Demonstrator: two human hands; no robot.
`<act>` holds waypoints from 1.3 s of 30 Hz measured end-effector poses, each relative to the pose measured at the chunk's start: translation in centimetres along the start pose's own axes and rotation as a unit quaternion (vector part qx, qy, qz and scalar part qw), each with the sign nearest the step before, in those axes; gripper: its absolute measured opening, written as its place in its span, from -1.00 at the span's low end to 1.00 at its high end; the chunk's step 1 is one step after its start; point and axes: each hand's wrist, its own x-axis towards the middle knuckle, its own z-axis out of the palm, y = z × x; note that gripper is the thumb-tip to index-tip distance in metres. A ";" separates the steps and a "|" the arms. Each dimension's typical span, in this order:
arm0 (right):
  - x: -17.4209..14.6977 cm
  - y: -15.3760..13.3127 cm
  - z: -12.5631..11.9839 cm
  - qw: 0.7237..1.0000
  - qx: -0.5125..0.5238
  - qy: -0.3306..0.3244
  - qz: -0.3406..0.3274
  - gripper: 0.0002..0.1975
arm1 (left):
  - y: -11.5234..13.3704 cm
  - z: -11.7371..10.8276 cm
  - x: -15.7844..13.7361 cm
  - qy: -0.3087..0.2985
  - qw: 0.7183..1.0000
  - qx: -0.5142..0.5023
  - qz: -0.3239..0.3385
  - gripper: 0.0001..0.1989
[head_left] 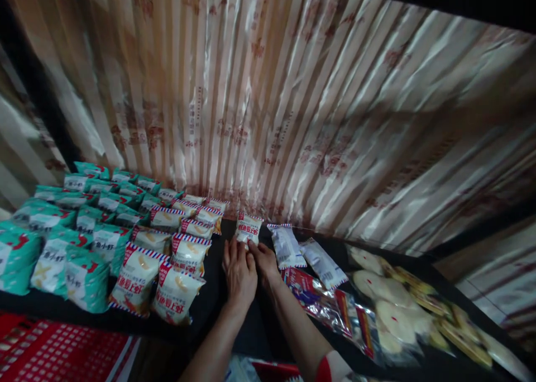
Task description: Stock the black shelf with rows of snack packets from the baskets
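A small white snack bag [249,227] with red lettering and a striped top edge stands upright at the back of the black shelf. My left hand [240,270] has its fingers bent against the bag's lower left side. On the other side, my right hand [264,260] holds the lower right edge with its thumb and fingers. The bag's bottom is hidden behind both hands. Left of my hands are rows of matching white snack bags [178,294]. Two similar bags lie back side up to the right, a nearer one [287,246] and a farther one [324,263].
Teal snack bags [86,278] stand in rows at the far left. Red packets [310,292] and clear packs of pale flat rounds [396,318] lie to the right. Striped plastic sheeting [259,103] hangs behind the shelf. A red basket [62,345] sits below at the left.
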 end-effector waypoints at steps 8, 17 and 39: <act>5.0 -0.5 2.6 0.983 -0.181 0.021 0.018 -0.61 | -2.5 2.3 2.9 -0.044 0.997 -0.061 -0.015 -0.55; 5.7 -1.1 3.7 0.957 -0.290 0.016 -0.011 -0.61 | -4.5 3.1 3.8 -0.036 0.997 -0.066 -0.009 -0.59; 2.0 0.4 -6.3 0.873 -0.462 0.101 -0.123 -0.44 | -1.9 0.0 1.3 -0.076 0.994 -0.069 -0.025 -0.73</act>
